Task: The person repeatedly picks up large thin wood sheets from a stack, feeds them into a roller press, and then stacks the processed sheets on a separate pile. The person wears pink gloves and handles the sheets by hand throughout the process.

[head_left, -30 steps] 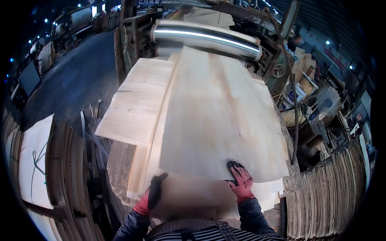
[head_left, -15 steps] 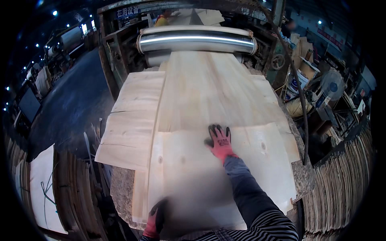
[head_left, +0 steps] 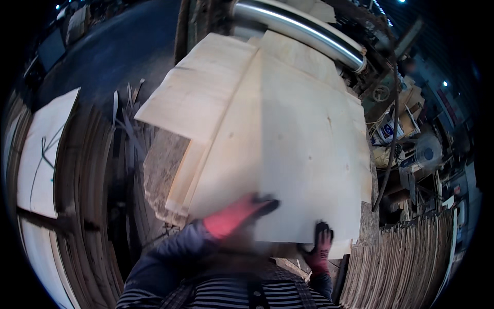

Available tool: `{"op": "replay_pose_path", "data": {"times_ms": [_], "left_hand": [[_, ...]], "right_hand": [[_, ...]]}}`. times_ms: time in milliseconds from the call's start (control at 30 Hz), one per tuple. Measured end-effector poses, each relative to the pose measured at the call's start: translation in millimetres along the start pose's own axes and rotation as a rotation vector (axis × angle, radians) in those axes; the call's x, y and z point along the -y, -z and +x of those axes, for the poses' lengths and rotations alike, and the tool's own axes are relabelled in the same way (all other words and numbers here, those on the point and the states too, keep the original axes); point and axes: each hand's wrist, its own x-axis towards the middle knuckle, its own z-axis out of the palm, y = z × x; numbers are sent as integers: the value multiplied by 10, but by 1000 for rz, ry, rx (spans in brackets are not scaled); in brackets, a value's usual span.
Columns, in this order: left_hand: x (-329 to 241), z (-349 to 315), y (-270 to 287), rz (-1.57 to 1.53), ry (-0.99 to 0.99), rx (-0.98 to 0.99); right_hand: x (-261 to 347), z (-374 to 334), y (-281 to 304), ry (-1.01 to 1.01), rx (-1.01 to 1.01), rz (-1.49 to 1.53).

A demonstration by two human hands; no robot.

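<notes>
At near edge of stack (head_left: 170, 170), top sheet (head_left: 288, 149) now gripped both sides: left hand (head_left: 239, 216) back from mid-sheet, right hand (head_left: 320, 250) pinching the near right corner. Sheet skewed since, lying below roller (head_left: 303, 28).

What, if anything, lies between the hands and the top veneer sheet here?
Nothing visible. The left hand lies on the top veneer sheet near its front edge, and the right hand grips that edge near the front right corner.

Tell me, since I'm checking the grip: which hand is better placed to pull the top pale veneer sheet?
Right hand: it grips the pale thin wood veneer sheet's near edge; the left hand lies on top.
</notes>
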Motion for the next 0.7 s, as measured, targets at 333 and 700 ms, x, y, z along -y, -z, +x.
{"op": "replay_pose_path", "data": {"times_ms": [333, 700], "left_hand": [[1192, -981, 896, 412, -701, -83], [2000, -165, 892, 1127, -172, -827]], "right_hand": [[704, -275, 817, 188, 43, 56], [554, 1608, -71, 154, 119, -29]]}}
